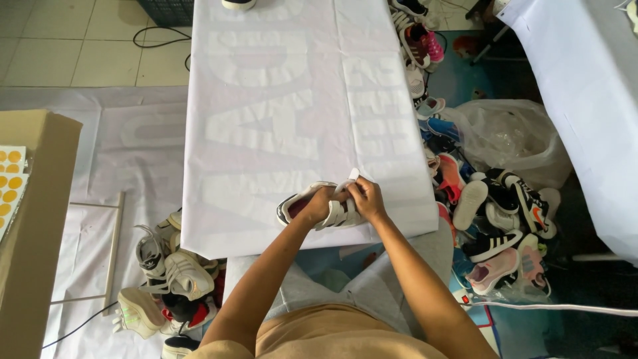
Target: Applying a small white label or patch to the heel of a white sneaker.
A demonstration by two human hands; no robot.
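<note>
A small white shoe with a dark inside (300,203) lies on its side near the front edge of a table covered in white cloth (292,106). My left hand (323,203) rests on the shoe's upper and grips it. My right hand (365,197) pinches a white strap or tab (353,177) at the shoe's top, fingers closed on it. Both forearms reach in from the bottom of the view.
A heap of mixed shoes (485,213) lies on the floor to the right, by a clear plastic bag (508,136). More white shoes (166,272) sit on the floor at left. A cardboard box (33,226) with round orange stickers stands far left. Another covered table (585,100) is at right.
</note>
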